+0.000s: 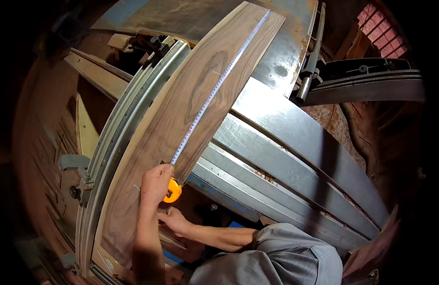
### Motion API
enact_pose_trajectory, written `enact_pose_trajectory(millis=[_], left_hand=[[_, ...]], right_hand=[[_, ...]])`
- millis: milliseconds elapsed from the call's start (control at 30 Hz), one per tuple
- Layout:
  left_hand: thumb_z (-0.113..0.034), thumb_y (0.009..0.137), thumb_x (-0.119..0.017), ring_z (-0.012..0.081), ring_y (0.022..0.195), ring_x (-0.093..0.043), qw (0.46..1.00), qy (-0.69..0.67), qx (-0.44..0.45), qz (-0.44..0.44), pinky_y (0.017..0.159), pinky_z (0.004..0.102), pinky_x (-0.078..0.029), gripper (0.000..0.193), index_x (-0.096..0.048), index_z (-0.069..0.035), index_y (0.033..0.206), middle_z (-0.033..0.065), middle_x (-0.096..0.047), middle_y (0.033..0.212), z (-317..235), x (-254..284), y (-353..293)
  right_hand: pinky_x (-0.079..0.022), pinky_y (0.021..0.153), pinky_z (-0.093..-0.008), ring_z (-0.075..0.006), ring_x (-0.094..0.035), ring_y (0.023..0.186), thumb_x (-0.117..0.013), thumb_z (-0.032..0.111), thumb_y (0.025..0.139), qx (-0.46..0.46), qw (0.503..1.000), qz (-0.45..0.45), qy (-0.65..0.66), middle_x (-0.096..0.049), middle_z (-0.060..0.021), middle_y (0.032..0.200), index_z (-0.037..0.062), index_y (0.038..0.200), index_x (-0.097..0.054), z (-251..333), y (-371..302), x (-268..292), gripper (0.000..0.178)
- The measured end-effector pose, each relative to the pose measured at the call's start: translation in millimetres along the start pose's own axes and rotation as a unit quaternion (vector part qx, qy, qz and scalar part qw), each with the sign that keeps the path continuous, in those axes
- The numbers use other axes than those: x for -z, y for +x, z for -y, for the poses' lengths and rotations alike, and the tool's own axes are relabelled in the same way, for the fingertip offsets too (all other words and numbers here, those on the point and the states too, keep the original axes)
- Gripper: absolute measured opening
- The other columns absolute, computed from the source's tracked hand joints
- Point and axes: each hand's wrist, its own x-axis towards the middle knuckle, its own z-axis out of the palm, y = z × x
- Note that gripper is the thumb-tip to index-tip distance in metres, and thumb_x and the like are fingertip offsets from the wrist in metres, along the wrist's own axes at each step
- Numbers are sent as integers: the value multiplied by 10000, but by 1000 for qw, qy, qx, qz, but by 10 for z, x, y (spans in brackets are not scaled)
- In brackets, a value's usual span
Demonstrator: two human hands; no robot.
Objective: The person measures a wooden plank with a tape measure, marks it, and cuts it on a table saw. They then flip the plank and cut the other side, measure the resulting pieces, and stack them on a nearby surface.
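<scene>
Ideally, the tape [208, 100] lies straight and flat along the board [181, 107]; the left hand [155, 183] pinches it, while the right hand's [176, 222] grip beside the board is unclear.

Board [172, 118]: long brown wood, dark swirling grain, lying across the metal desk [314, 137].
Tape measure [173, 191]: yellow case; white blade [222, 78] laid lengthwise up to the board's far end.
Left hand [155, 183]: gripping the case, fingers by the blade's near end.
Right hand [176, 222]: lower, at the board's right edge; grip unclear.
Rail [122, 122]: silver, beside the board's left edge.
</scene>
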Motion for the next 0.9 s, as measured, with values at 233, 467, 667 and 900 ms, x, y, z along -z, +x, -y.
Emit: enact_pose_trajectory(millis=[233, 467, 667, 900], left_hand=[[-192, 973, -617, 80, 644, -561, 998, 40, -41, 13, 583, 257, -450, 248, -698, 33, 910, 7, -630, 734, -48, -109, 100], [-209, 969, -637, 82, 662, -593, 1000, 23, -14, -6, 595, 254, -472, 254, -717, 31, 944, 18, -655, 755, -130, -142, 288], [-222, 952, -640, 107, 623, -590, 999, 0, -7, -35, 569, 282, -458, 276, -708, 39, 894, 36, -657, 727, 107, 160, 596], [-181, 963, -608, 110, 614, -572, 999, -4, 39, -1, 561, 272, -441, 262, -680, 31, 828, 47, -637, 710, -214, 204, 621]], right_hand=[[-498, 761, -319, -143, -599, 889, -707, 163, 914, 39, 996, -48, -66, -654, -49, 1028, -2, 1187, -619, 242, 204, 172, 331], [-503, 856, -324, -165, -623, 981, -702, 180, 923, 110, 982, -66, -139, -673, -58, 1092, 11, 1232, -614, 477, 368, 204, 362], [-421, 599, -261, -85, -504, 691, -664, 183, 953, 41, 998, -28, -48, -590, 8, 834, 17, 1104, -625, 509, 328, 166, 227], [-429, 592, -269, -98, -501, 675, -613, 267, 999, -16, 998, 6, -59, -574, -4, 820, 21, 1067, -587, 648, 278, 246, 256]])
